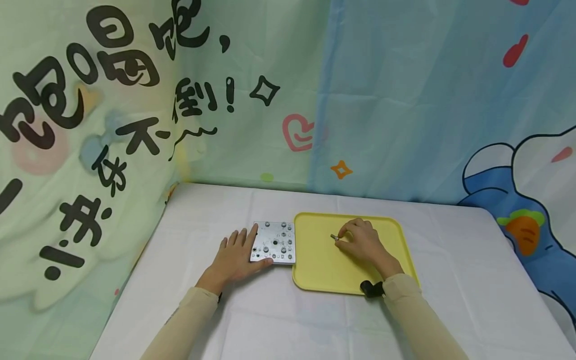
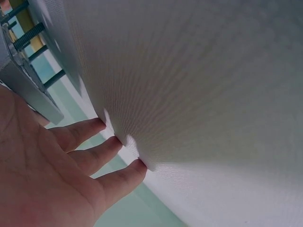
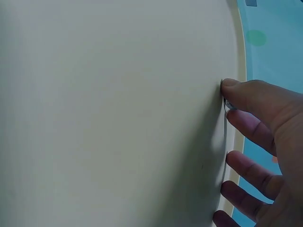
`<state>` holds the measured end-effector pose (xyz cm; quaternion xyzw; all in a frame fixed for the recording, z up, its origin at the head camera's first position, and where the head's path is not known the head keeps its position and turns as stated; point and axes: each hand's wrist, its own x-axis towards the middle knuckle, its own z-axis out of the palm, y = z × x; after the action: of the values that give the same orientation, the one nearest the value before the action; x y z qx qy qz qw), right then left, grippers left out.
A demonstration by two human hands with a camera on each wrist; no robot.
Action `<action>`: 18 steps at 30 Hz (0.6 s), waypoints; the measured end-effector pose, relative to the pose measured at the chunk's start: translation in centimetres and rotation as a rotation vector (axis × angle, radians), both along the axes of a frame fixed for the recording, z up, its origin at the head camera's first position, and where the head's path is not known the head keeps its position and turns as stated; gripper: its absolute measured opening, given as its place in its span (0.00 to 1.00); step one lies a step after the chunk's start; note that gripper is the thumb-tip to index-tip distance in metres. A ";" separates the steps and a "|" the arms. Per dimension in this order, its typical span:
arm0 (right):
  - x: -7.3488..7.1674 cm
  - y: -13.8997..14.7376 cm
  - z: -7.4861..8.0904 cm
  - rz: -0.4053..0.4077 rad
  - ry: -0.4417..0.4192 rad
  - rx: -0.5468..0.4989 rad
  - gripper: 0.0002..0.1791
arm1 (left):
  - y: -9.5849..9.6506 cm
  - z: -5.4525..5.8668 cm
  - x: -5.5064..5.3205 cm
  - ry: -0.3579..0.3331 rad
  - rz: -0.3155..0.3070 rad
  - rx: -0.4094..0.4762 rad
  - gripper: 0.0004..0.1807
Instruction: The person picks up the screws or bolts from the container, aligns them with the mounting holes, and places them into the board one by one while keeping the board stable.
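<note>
My left hand [image 1: 236, 255] lies with spread, straight fingers at the left side of a silver metal plate [image 1: 271, 243]. Its thumb is along the plate's front edge, the index finger by the back left corner. In the left wrist view, fingertips [image 2: 137, 165] of that hand rest on the white cloth, and threaded bolts [image 2: 29, 37] stick out from the plate's underside. Over a yellow tray [image 1: 315, 275], my right hand [image 1: 364, 245] pinches a small metal screw [image 1: 334, 237] between thumb and index finger. The fingers mostly cover the screw [image 3: 229, 105] in the right wrist view.
A white cloth [image 1: 252, 320] covers the table. The tray's left edge meets the plate's right side. A black wrist camera [image 1: 371, 289] on the right wrist hangs over the tray's front edge. Printed curtains [image 1: 405, 100] stand behind and at the left.
</note>
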<state>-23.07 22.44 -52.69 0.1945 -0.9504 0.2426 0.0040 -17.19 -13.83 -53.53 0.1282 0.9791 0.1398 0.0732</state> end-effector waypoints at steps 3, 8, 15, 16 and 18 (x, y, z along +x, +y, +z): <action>0.0 -0.1 0.1 0.006 0.006 0.001 0.06 | 0.0 0.0 0.0 -0.002 0.000 0.003 0.58; -0.1 -0.4 0.2 0.003 -0.001 0.002 0.05 | -0.1 -0.2 -0.1 0.003 0.001 0.008 0.59; -0.1 -0.9 0.2 0.023 -0.001 -0.036 0.04 | -0.1 -0.2 -0.1 0.004 0.005 0.008 0.58; -0.1 -0.9 0.1 0.026 0.000 -0.044 0.04 | -0.1 -0.2 -0.1 0.001 0.005 0.007 0.58; -0.1 -1.1 0.0 0.035 0.003 -0.058 0.04 | -0.1 -0.2 -0.2 -0.004 0.008 0.007 0.58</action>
<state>-23.20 21.39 -52.65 0.2111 -0.9395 0.2697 0.0069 -17.34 -13.90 -53.68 0.1244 0.9790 0.1437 0.0742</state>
